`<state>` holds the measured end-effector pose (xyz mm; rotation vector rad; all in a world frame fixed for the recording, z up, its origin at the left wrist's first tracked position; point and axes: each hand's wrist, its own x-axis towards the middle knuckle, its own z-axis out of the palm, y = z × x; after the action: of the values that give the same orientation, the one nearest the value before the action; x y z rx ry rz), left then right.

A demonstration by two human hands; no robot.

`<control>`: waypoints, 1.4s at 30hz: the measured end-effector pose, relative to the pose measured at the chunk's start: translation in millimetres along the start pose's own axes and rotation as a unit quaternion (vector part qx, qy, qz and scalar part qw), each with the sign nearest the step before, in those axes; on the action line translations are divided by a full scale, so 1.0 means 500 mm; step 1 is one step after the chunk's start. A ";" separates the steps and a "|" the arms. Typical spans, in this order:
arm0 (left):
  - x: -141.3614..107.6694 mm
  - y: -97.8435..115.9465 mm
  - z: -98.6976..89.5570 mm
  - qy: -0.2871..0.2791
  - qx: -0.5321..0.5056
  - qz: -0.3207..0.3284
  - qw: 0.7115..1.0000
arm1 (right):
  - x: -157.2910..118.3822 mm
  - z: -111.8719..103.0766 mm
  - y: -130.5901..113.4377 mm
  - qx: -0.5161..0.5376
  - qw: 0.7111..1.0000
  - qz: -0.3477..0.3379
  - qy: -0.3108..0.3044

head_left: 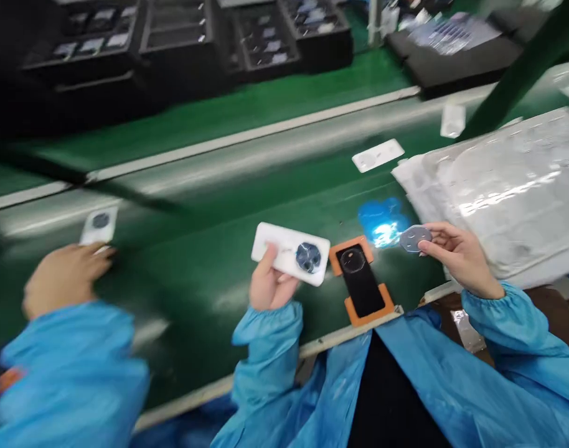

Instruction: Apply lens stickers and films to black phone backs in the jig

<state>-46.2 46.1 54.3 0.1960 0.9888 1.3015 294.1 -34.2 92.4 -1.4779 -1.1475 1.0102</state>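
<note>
My left hand (271, 287) grips a white phone (284, 252) with a large round dark camera area (308, 257), thumb on its top face. Between the thumb and fingers of my right hand (457, 252) is a small rounded see-through film piece (414, 238), held above the bench. Between my hands, a black phone-shaped piece (365, 289) with a round camera ring lies in an orange holder (355, 316) at the bench edge. Just left of the film piece, shiny blue film pieces (380, 218) lie on the green surface.
At the left, a co-worker's hand (67, 277) touches another white phone (99, 225). A stack of clear plastic sheets (522, 186) lies at right, near a flat white piece (378, 155). Black trays (182, 68) stand at the back, beyond a pale rail (266, 129).
</note>
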 end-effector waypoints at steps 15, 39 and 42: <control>-0.050 -0.073 -0.100 0.082 0.003 0.111 0.990 | 0.049 0.181 0.177 -0.337 0.808 -0.431 -0.218; -0.103 -0.188 0.024 -0.018 0.287 0.283 0.915 | 0.022 0.256 0.041 -0.183 0.930 -0.319 -0.009; -0.106 -0.190 0.029 -0.020 0.248 0.248 0.936 | 0.032 0.256 0.037 -0.153 0.954 -0.255 -0.031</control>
<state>34.8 -23.8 29.8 0.9069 1.2707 1.4640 177.1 5.4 50.2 -1.2810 -1.6809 0.5391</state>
